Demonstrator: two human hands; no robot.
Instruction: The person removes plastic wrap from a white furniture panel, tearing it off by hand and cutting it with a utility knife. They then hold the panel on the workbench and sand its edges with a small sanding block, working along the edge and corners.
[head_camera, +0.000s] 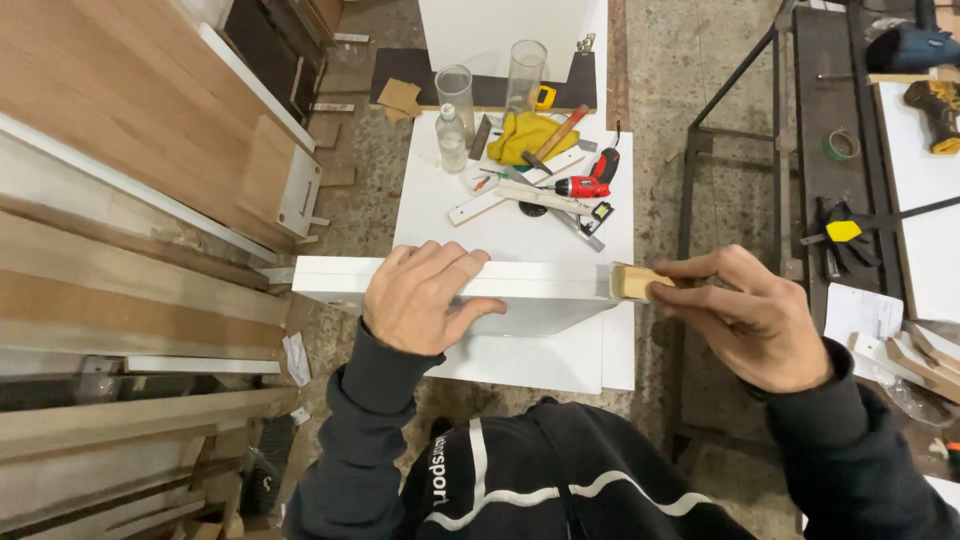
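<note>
— Two hands on that white board, yes?
— Yes; it stands on edge over the white table; left hand lies spread, gripping its top edge; right hand pinches a small wooden block against the board's end; red drill lies well beyond.

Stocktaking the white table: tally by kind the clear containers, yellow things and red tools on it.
Clear tall cylinders: 2
Clear bottle: 1
Yellow cloth: 1
Yellow tape measure: 1
Red power screwdriver: 1
Total: 6
</note>
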